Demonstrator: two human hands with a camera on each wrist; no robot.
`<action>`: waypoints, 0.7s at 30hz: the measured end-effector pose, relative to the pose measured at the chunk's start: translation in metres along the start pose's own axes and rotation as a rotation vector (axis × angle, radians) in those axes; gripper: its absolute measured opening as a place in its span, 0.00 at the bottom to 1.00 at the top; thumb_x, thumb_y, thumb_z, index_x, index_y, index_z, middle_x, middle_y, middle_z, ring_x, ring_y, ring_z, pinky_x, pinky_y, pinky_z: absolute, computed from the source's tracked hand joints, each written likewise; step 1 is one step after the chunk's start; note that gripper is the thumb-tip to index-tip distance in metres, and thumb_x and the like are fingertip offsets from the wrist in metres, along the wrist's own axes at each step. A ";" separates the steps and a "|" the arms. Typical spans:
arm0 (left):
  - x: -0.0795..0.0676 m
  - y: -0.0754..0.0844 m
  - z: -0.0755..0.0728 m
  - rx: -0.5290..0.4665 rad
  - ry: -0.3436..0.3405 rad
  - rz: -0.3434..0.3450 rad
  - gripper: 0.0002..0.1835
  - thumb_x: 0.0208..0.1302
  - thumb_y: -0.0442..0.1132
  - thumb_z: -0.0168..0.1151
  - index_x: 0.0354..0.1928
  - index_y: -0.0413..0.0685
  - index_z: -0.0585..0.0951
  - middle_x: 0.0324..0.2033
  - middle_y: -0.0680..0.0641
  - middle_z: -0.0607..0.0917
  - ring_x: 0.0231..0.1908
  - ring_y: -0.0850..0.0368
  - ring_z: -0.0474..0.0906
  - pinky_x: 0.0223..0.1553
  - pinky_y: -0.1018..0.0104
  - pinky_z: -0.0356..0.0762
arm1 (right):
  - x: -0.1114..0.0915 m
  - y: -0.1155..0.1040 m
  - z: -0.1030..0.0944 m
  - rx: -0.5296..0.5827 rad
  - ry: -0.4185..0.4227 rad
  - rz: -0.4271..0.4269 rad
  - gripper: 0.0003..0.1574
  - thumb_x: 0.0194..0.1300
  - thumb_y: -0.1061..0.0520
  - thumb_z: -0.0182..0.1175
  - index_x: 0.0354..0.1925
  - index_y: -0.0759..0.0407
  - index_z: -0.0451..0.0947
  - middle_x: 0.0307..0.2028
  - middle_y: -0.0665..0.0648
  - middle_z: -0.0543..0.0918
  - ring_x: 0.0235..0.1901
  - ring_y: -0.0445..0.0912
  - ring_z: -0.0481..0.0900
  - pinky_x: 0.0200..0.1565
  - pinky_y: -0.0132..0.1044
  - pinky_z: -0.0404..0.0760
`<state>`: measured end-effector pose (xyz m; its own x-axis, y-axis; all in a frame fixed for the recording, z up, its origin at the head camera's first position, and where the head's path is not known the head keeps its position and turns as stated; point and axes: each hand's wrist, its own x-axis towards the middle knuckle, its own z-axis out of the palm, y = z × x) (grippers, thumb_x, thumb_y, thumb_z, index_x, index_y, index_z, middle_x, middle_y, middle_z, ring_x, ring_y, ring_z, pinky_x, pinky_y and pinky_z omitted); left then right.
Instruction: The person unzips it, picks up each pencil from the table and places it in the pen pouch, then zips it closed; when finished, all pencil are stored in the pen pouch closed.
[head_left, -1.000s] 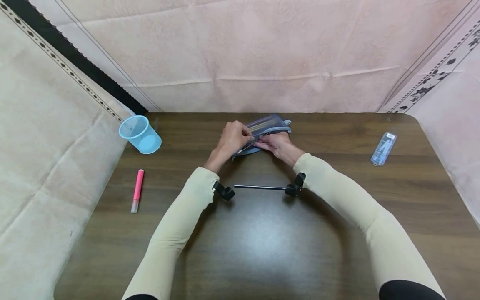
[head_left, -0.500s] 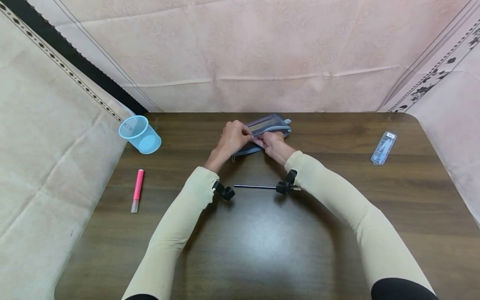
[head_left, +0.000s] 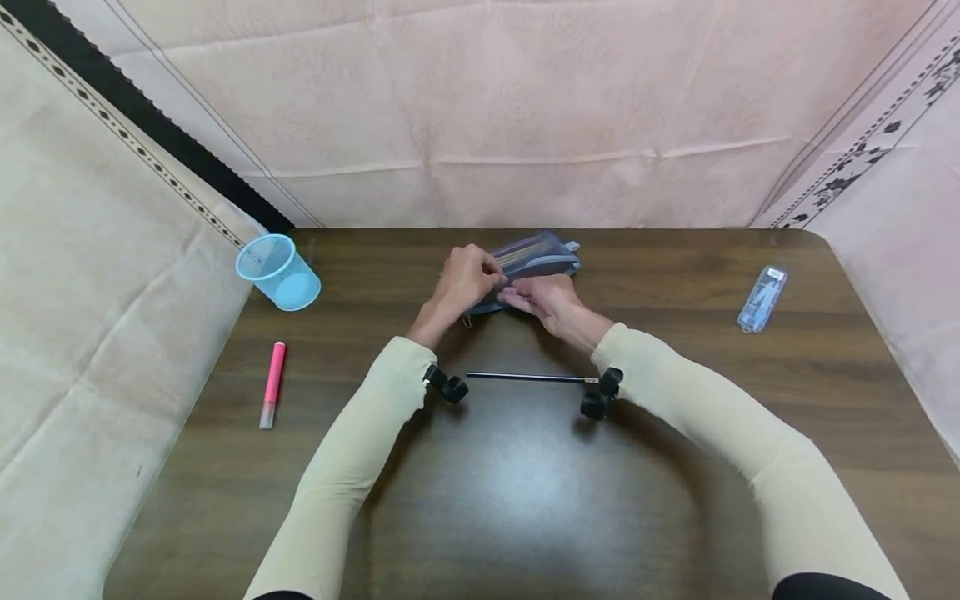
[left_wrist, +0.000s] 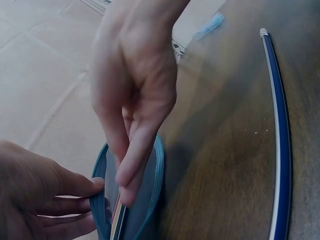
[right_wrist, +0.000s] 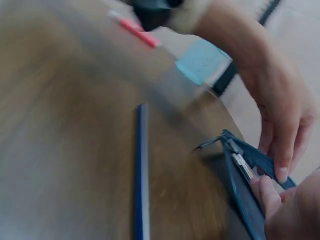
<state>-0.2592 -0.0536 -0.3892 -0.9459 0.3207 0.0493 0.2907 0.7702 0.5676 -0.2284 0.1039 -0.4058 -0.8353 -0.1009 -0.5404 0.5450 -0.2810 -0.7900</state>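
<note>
A blue see-through zip pencil case (head_left: 536, 265) lies near the back edge of the table, its mouth spread apart. My left hand (head_left: 461, 279) pinches the zip edge (left_wrist: 98, 200) between thumb and fingers. The fingers of my right hand (head_left: 551, 300) reach nearly straight into the mouth and touch the pencils (left_wrist: 118, 220) inside. Metal ends (right_wrist: 242, 164) of these show in the right wrist view. Closer to me, a dark blue and white striped pencil (head_left: 525, 377) lies crosswise on the table.
At the back left stands a light blue plastic cup (head_left: 294, 285). A pink marker (head_left: 273, 379) lies in front of it. Toward the right edge is a small clear blue object (head_left: 762, 298). A cloth wall (head_left: 525, 108) rises behind the table.
My right hand shifted left half a second ago, then drew back right. A slim silver-tipped item at the case mouth one second ago no longer shows there. My left hand stayed put.
</note>
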 end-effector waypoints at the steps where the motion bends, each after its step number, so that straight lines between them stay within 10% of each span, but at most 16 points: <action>1: 0.000 0.000 0.000 -0.002 0.005 0.000 0.06 0.65 0.40 0.70 0.37 0.46 0.91 0.38 0.47 0.91 0.40 0.54 0.83 0.43 0.60 0.81 | -0.005 0.002 -0.001 -0.089 -0.044 -0.032 0.21 0.73 0.71 0.52 0.62 0.75 0.73 0.59 0.73 0.80 0.55 0.55 0.85 0.54 0.39 0.83; 10: -0.001 -0.001 0.000 -0.007 0.011 -0.006 0.06 0.64 0.41 0.71 0.35 0.48 0.91 0.35 0.49 0.91 0.39 0.54 0.86 0.40 0.60 0.82 | -0.066 0.021 -0.012 -1.475 -0.353 -0.629 0.09 0.67 0.53 0.67 0.41 0.56 0.86 0.35 0.54 0.86 0.32 0.44 0.79 0.37 0.38 0.79; 14: -0.002 -0.001 -0.001 -0.021 0.006 -0.008 0.06 0.65 0.41 0.70 0.36 0.48 0.91 0.35 0.48 0.91 0.38 0.55 0.85 0.38 0.60 0.82 | -0.083 0.035 -0.016 -1.724 -0.325 -0.775 0.11 0.62 0.53 0.71 0.40 0.57 0.84 0.38 0.57 0.83 0.41 0.50 0.78 0.45 0.47 0.78; 21: -0.001 0.000 0.000 -0.024 0.000 -0.010 0.06 0.65 0.40 0.70 0.37 0.47 0.91 0.36 0.48 0.90 0.37 0.55 0.84 0.38 0.61 0.82 | -0.083 0.049 -0.020 -1.743 -0.293 -0.802 0.08 0.64 0.59 0.69 0.39 0.60 0.81 0.37 0.57 0.81 0.40 0.51 0.78 0.42 0.45 0.80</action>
<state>-0.2587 -0.0544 -0.3892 -0.9486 0.3134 0.0438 0.2781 0.7597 0.5877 -0.1306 0.1175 -0.4055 -0.7709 -0.6348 -0.0524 -0.6023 0.7533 -0.2642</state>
